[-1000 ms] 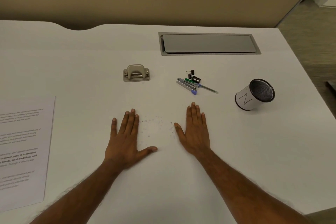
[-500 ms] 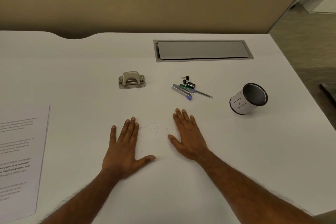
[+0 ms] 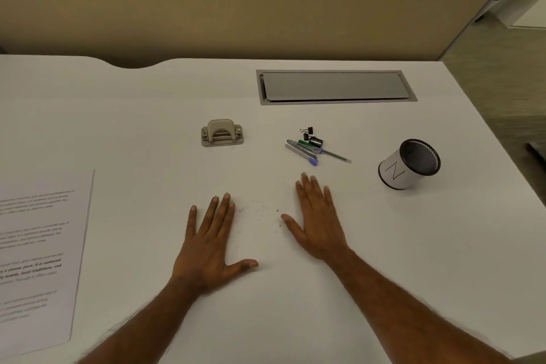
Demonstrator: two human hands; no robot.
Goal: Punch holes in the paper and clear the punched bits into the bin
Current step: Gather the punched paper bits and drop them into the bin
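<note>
we keep our left hand (image 3: 211,245) and right hand (image 3: 317,221) flat and spread on the table (image 3: 413,260), holding nothing. the punched bits (image 3: 260,211) lie scattered between them. the paper (image 3: 38,251) is far left, the bin (image 3: 409,164) far right.

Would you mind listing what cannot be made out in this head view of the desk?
- Printed sheet: cut off by the left edge; text too blurred to read.
- Punched bits between left hand and right hand: too small to count.
- Cup: dark inside hides any contents.
- Stationery pile: overlapping, small items unclear.
</note>
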